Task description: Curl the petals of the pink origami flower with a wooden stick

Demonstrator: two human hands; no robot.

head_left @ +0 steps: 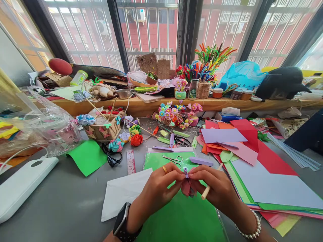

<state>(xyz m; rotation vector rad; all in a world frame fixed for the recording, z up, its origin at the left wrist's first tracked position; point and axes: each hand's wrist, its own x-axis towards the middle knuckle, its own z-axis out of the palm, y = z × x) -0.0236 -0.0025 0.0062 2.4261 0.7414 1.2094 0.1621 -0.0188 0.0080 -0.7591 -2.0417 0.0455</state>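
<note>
Over a green sheet of paper in a clear sleeve, my two hands meet at a small pink and purple paper flower. My left hand pinches its purple top between thumb and fingertips. From the other side my right hand pinches the same spot, and a wooden stick is tucked among its fingers. Pink folds hang below the fingertips. Just beyond my left fingers lie small scissors, and a folded purple paper strip rests past the flower.
Colored paper sheets are piled at the right. A white napkin, a pink ruler and black glasses lie at the left, with a white power bank farther out. Behind stand a basket and finished paper roses.
</note>
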